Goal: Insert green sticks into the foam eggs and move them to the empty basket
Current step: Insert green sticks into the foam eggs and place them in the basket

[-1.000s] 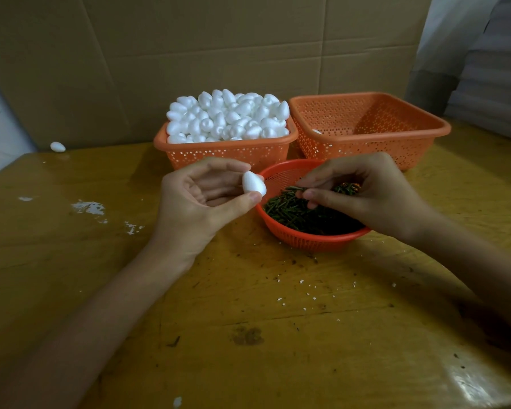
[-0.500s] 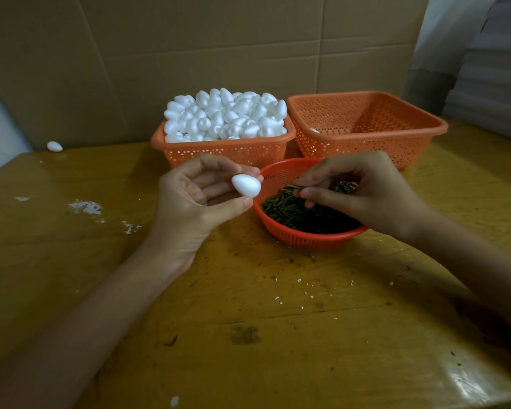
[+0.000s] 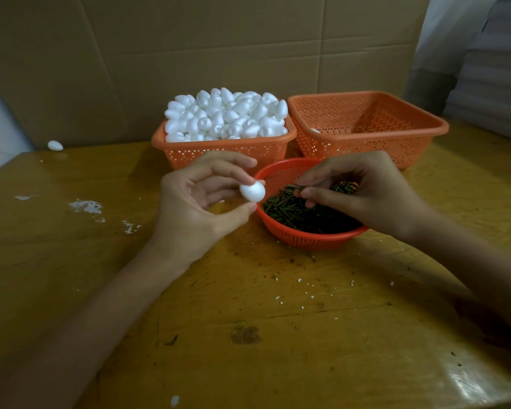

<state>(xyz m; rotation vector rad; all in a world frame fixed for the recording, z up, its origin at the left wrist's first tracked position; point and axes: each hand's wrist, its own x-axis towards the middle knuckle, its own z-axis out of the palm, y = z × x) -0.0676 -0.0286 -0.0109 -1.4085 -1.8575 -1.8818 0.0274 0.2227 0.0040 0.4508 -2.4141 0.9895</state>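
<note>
Right basket (image 3: 366, 152): small white thing (image 3: 315, 130) inside, mostly hidden by the wall.
Green sticks (image 3: 289, 211): right hand (image 3: 366, 196) covers some.
Arms (image 3: 101, 320): cut off by the edges.

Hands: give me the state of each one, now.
Left hand: holds a foam egg, pinched at its tips.
Right hand: pinches a green stick over the red basket of sticks.

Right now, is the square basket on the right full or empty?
Almost empty: the right basket shows bare mesh walls inside, with just one white piece by its left wall.
</note>
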